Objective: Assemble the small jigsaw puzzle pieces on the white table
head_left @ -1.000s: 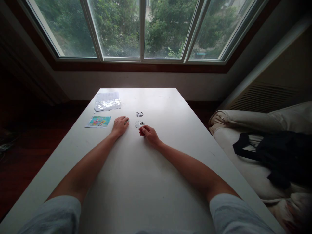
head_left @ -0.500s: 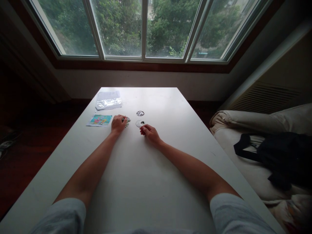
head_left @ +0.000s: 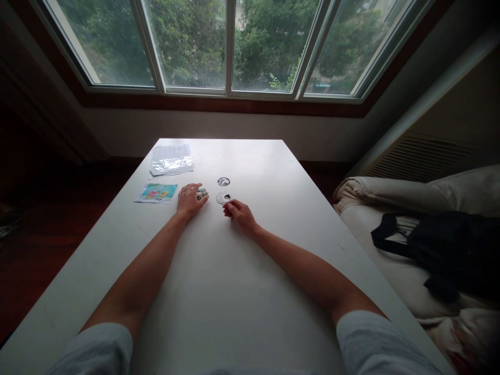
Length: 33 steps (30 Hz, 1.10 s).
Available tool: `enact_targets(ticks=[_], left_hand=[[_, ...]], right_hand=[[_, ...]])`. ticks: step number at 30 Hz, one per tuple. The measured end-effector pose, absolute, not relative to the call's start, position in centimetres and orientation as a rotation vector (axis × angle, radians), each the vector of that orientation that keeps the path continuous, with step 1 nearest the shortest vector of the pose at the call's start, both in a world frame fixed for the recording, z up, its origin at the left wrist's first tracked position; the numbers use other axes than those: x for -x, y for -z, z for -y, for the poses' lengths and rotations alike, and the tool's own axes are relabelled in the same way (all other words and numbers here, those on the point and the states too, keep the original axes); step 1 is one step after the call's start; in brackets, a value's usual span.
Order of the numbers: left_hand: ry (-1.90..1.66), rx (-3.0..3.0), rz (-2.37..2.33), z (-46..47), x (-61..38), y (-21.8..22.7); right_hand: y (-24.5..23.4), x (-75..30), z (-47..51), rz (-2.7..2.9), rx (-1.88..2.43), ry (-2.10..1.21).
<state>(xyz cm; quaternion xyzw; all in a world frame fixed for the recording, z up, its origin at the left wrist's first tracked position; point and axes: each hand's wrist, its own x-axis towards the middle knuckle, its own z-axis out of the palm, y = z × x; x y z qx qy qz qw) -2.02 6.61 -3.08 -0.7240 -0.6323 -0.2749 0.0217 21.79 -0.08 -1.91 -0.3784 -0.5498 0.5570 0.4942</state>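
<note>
My left hand (head_left: 189,200) rests on the white table (head_left: 219,291), fingers curled over a small heap of coloured pieces (head_left: 202,194) at its fingertips. My right hand (head_left: 237,213) lies a little to the right with its fingers pinched together; what they pinch is too small to make out. Just beyond its fingertips sits a small clear round dish (head_left: 224,198), and a second small round dish (head_left: 223,181) lies farther back.
A colourful picture card (head_left: 157,192) lies left of my left hand, with a clear plastic bag on paper (head_left: 172,160) behind it. A white sofa with a black bag (head_left: 437,245) stands at the right. Windows run along the far wall.
My left hand has shifted slightly, uncovering the small coloured pieces at its fingertips. My right hand has stayed put by the round dish.
</note>
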Motion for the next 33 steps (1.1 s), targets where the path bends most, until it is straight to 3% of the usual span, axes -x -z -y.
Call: enact_targets(ticks=[5, 33], left_hand=[[0.668, 2.355, 1.940, -6.51, 1.92, 3.32], [0.807, 2.553, 1.712, -6.37, 2.04, 2.75]], right_hand=[[1.63, -21.71, 0.20, 1.325, 0.926, -1.358], [1.95, -21.75, 0.04, 1.350, 0.910, -1.353]])
